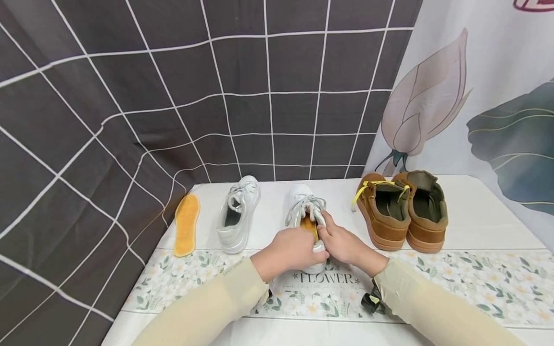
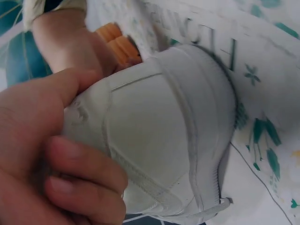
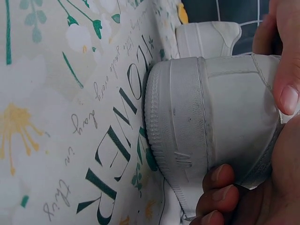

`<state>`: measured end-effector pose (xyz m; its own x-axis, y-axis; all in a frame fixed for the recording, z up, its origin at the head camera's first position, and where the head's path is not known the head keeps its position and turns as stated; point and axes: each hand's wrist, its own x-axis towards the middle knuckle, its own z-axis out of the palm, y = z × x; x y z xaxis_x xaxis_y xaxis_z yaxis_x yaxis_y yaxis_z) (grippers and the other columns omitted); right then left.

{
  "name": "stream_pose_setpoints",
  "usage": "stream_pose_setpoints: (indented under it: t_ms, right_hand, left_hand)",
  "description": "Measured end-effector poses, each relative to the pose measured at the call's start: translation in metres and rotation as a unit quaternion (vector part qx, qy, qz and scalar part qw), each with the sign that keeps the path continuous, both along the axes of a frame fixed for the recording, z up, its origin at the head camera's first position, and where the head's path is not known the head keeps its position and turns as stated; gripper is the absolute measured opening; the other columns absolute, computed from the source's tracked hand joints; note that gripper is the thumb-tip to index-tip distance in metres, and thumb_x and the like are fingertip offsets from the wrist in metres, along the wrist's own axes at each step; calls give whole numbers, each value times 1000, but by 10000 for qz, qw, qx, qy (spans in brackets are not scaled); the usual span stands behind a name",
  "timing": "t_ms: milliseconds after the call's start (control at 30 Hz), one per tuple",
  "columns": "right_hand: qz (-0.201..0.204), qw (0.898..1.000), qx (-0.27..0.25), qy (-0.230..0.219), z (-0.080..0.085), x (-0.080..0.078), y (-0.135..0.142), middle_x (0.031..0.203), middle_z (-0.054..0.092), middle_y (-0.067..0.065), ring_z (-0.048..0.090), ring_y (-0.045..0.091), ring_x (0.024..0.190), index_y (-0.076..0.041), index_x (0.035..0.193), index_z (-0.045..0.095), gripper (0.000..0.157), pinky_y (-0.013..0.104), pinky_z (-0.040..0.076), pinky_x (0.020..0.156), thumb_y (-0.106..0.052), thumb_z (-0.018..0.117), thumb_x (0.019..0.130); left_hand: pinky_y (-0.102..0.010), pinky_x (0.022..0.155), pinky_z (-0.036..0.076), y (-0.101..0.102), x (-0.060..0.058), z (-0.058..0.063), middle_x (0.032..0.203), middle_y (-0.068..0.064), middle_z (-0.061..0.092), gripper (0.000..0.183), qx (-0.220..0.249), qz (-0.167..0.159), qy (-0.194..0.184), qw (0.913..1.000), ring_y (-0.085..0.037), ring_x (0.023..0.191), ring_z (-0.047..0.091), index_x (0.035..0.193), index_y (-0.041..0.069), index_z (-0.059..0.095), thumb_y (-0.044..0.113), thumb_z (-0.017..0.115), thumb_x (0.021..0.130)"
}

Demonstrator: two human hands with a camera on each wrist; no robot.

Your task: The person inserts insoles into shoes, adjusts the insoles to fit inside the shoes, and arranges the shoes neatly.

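Note:
A white sneaker (image 1: 299, 196) with silver-grey laces stands in the middle of the table, toe pointing away. Inside its opening shows an orange-yellow insole (image 1: 308, 226). My left hand (image 1: 294, 249) grips the sneaker's collar at the heel from the left; in the left wrist view its curled fingers (image 2: 84, 180) lie against the white upper (image 2: 150, 136). From the other side my right hand (image 1: 346, 242) holds the sneaker's side, its fingers (image 3: 216, 199) curled against the upper near the sole in the right wrist view. How far any fingers reach inside is hidden.
Left of the held shoe stands a second white sneaker (image 1: 235, 221), with a loose orange-yellow insole (image 1: 186, 226) farther left. A pair of brown shoes (image 1: 391, 228) with yellow laces stands to the right. A dark gridded cloth (image 1: 242, 115) rises behind the table and along its left.

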<state>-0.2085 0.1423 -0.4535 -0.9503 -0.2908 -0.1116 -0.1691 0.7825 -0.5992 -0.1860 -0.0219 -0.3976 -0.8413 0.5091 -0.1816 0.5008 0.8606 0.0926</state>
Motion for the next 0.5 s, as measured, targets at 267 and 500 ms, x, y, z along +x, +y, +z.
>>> stream_pose_setpoints:
  t_ms: [267, 500]
  right_hand:
    - [-5, 10000, -36, -49, 1, 0, -1, 145, 50, 29, 50, 41, 133, -6, 160, 8, 63, 58, 39, 108, -41, 19, 109]
    - [-14, 9999, -71, -76, 2, 1, -1, 147, 48, 28, 49, 41, 134, -7, 161, 7, 64, 57, 38, 109, -43, 18, 109]
  left_hand:
    - [-37, 73, 53, -2, -2, 5, 99, 1, 74, 48, -41, -111, -480, 9988, -19, 91, 68, 105, 18, 72, 59, 50, 98]
    - [-35, 79, 52, -3, -3, 3, 103, 1, 73, 43, 117, -121, -682, 9975, -16, 92, 66, 107, 17, 72, 54, 53, 98]
